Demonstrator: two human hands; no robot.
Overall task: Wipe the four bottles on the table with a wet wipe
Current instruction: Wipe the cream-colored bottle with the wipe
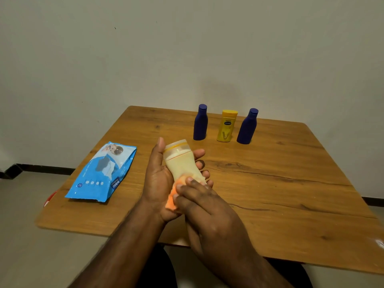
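Note:
A cream bottle [181, 161] with a pale cap lies tilted in my left hand [158, 179], whose fingers curl round it from below. My right hand [205, 206] presses a wipe [173, 196], which looks orange, against the bottle's lower end; most of the wipe is hidden under my fingers. At the back of the wooden table [270, 183] stand three upright bottles in a row: a blue bottle [200, 123], a yellow bottle [226, 126] and a second blue bottle [248, 127].
A blue pack of wet wipes [104, 173] lies flat near the table's left edge. Something red [51, 198] peeks out below that edge. A pale wall stands close behind the table.

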